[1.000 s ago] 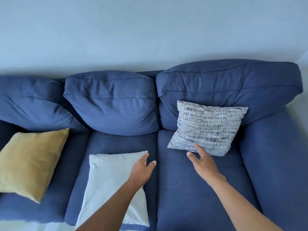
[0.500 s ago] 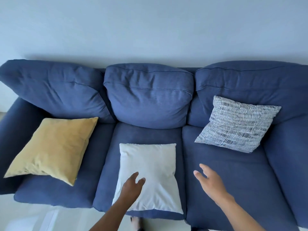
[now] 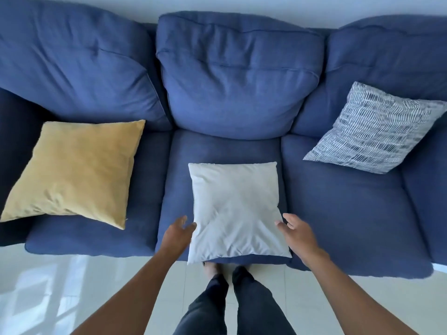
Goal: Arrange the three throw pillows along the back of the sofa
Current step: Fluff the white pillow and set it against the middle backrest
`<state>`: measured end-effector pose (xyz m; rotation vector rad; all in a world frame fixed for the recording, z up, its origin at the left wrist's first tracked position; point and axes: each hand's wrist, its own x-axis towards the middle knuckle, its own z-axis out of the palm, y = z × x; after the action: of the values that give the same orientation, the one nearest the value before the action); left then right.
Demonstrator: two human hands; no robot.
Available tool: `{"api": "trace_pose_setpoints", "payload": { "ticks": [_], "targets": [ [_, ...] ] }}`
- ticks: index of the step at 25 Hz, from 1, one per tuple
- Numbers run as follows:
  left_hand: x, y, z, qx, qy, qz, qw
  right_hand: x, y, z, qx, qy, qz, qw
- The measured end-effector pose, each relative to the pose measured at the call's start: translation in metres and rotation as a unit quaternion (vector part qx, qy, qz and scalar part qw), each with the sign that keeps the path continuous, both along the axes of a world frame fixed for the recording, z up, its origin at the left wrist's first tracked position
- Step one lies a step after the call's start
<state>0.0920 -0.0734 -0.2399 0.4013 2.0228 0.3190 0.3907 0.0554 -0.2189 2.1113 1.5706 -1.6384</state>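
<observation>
Our left hand [image 3: 177, 234] and right hand [image 3: 298, 234] flank the smooth white pillow [image 3: 235, 209] lying flat on the sofa [image 3: 338, 201]'s middle seat at 6 o'clock, fingers spread open, fingertips touching its edges, nothing grasped yet.

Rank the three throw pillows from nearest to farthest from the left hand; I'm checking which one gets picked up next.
1. Plain white square pillow, middle seat, right beside the left hand.
2. Mustard-yellow square pillow, left seat.
3. Blue-and-white patterned pillow, right seat, leaning on the back cushion.
</observation>
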Motion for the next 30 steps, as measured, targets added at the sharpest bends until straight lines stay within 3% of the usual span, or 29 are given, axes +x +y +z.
{"api": "trace_pose_setpoints", "payload": {
  "ticks": [5, 9, 11, 14, 21, 24, 27, 28, 30],
  "targets": [
    [0.002, -0.002, -0.063, -0.084, -0.012, -0.005, 0.996, 0.001, 0.013, -0.079, -0.059, -0.063, -0.047, 0.995],
    [0.006, 0.005, -0.104, -0.105, -0.061, 0.051, 0.991, 0.005, 0.021, -0.123, -0.128, -0.089, -0.071, 0.985],
    [0.015, 0.017, -0.107, -0.092, -0.076, 0.073, 0.990, 0.003, 0.023, -0.129, -0.162, -0.057, -0.094, 0.981],
    [0.020, 0.042, -0.077, -0.056, -0.053, 0.056, 0.995, -0.006, 0.030, -0.107, -0.145, 0.029, -0.098, 0.984],
    [-0.052, 0.099, 0.045, 0.051, -0.106, 0.173, 0.978, 0.006, 0.118, 0.008, -0.110, 0.132, -0.082, 0.982],
    [-0.065, 0.110, 0.037, 0.133, -0.155, 0.256, 0.945, -0.002, 0.138, 0.000, -0.085, 0.162, -0.094, 0.979],
    [-0.059, 0.117, -0.001, 0.157, -0.240, 0.384, 0.878, -0.019, 0.141, -0.027, -0.065, 0.170, -0.126, 0.975],
    [-0.055, 0.121, -0.012, 0.158, -0.250, 0.391, 0.871, -0.020, 0.141, -0.036, -0.071, 0.180, -0.174, 0.966],
    [-0.051, 0.136, -0.026, 0.149, -0.219, 0.303, 0.916, -0.024, 0.144, -0.053, -0.087, 0.211, -0.271, 0.935]
  ]
}}
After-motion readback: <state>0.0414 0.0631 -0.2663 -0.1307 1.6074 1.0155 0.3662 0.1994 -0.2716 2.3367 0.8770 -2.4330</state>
